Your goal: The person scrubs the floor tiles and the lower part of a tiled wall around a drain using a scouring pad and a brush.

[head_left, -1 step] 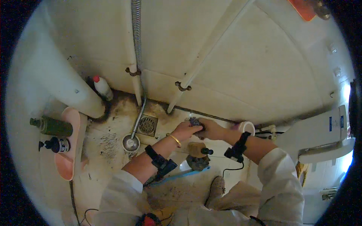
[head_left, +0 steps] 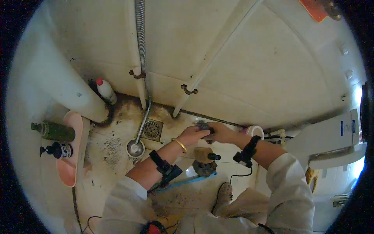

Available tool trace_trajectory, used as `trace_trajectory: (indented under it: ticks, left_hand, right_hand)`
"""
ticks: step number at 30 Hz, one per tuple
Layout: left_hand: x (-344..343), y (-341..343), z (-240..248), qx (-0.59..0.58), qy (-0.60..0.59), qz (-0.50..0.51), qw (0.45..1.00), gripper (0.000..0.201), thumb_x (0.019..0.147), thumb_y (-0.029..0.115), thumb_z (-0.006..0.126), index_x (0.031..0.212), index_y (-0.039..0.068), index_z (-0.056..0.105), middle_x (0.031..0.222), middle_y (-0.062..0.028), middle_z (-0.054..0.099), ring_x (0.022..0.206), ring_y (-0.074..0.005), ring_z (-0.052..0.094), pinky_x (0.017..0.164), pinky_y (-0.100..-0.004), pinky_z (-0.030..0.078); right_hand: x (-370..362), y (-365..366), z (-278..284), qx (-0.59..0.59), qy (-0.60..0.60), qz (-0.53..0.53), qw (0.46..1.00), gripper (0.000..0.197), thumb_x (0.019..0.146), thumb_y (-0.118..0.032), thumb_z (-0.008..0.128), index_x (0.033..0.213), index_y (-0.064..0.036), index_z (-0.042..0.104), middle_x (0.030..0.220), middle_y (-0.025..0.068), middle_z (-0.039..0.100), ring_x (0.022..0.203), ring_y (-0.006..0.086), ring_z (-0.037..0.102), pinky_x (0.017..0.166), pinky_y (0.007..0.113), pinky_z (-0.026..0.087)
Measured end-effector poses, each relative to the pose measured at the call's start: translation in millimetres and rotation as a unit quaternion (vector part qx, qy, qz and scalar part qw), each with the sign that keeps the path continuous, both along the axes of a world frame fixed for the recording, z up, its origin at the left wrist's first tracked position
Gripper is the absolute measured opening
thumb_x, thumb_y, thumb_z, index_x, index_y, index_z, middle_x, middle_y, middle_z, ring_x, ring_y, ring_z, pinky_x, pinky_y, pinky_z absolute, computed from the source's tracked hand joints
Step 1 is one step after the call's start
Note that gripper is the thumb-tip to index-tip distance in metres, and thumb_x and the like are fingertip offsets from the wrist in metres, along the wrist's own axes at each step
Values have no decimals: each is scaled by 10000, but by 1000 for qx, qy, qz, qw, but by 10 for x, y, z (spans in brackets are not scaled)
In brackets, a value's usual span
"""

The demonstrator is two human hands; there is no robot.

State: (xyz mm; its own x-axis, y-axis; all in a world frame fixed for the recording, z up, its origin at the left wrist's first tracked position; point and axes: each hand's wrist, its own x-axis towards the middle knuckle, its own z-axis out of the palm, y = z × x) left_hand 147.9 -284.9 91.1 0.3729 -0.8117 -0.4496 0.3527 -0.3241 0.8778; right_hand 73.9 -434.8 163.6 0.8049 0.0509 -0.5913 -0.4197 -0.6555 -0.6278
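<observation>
My left hand (head_left: 191, 135), with a gold bangle on its wrist, and my right hand (head_left: 221, 133) meet in front of me above the pale floor. Both are closed around a small dark grey, rough-looking bundle (head_left: 202, 125); its kind is too blurred to tell. Part of it sticks out beyond the fingers on the far side. Just below my hands a brown bottle with a black cap (head_left: 203, 155) is beside a dark, lumpy thing (head_left: 205, 169). A strapped black device sits on each forearm.
A shower head (head_left: 135, 148) lies on the floor beside a square drain grate (head_left: 152, 129). At left, a pink shelf (head_left: 78, 150) bears a green bottle (head_left: 58, 131) and a dark pump bottle (head_left: 59, 150). A white bottle (head_left: 106, 91) stands by the wall; a white tub (head_left: 255, 132) is at right.
My fingers and the dark bundle have shifted slightly, with the right hand turning a little around it. The rest looks the same.
</observation>
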Motion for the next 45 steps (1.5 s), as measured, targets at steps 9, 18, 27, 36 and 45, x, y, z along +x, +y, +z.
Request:
trace_trajectory:
  ticks: [9, 18, 27, 36, 45]
  left_hand:
    - [557, 1008, -127, 62, -54, 92, 992, 483, 832, 381, 635, 1130, 3, 594, 986, -52, 651, 869, -143, 594, 796, -301, 478]
    - [642, 1920, 89, -9, 3, 203, 979, 306, 835, 242, 659, 1086, 72, 619, 923, 5, 647, 837, -85, 576, 637, -226, 433]
    - [593, 2235, 146, -5, 17, 258, 966, 301, 820, 176, 670, 1087, 50, 611, 1006, -34, 658, 895, -100, 594, 735, -246, 466]
    - [500, 1988, 256, -55, -19, 224, 973, 310, 841, 212, 659, 1087, 30, 611, 1008, -45, 651, 908, -122, 596, 794, -252, 473]
    - [384, 1948, 327, 68, -30, 194, 978, 285, 856, 175, 637, 1092, 17, 605, 960, -51, 656, 823, -128, 596, 745, -253, 476]
  right_hand:
    - [34, -819, -270, -292, -17, 106, 951, 289, 836, -259, 646, 972, -9, 594, 885, 141, 615, 769, 240, 607, 762, 361, 520]
    - [1092, -40, -805, 24, -174, 185, 967, 205, 903, -127, 546, 1089, -43, 562, 1089, 131, 610, 961, 251, 596, 844, 380, 516]
    - [702, -178, 401, 132, -225, -131, 956, 291, 839, -80, 594, 1116, 0, 559, 1139, 135, 580, 976, 229, 584, 803, 342, 498]
    - [912, 123, 865, -458, -611, 89, 639, 407, 639, 8, 633, 1042, -49, 624, 981, 109, 557, 905, 302, 535, 762, 395, 461]
    - [825, -39, 854, -557, -483, 270, 619, 325, 773, -160, 563, 1083, -70, 600, 1034, 120, 549, 990, 297, 501, 898, 471, 370]
